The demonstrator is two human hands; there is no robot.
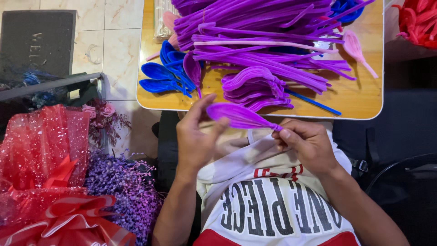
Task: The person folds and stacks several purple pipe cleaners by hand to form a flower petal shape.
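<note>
Far left, a dark doormat (pixel 37 43) on the tile floor (pixel 120 54), a grey metal rail (pixel 54 84) below it. Bottom left, a red mesh wrap (pixel 43 150) with a red ribbon bow (pixel 68 218), and just beside it on the right a bunch of purple dried flowers (pixel 125 191); some faded pink flowers (pixel 104 116) sit above that. Wooden table (pixel 359 98) top centre. On its left part, blue loops (pixel 164 77) of fuzzy wire, fanned out. Next to them a big heap of purple fuzzy wires (pixel 259 41), and in front of the heap a stack of purple loops (pixel 257 89) already bent into petal shapes. A blue straight wire (pixel 314 102) lies near the table's front edge. Pink loop (pixel 357 50) toward the right edge. Below the table edge, over the lap: left hand (pixel 195 136), fingers closed together, pinching the wide rounded end of a purple petal loop (pixel 239 116). The loop runs across between both hands, held in the air just below the table edge. Right hand (pixel 309 146) clamps on the loop's narrow twisted end with thumb and fingertips. White shirt (pixel 273 200) with lettering under the hands. Far right top, red fuzzy wires (pixel 421 20); a dark chair (pixel 405 191) bottom right.
</note>
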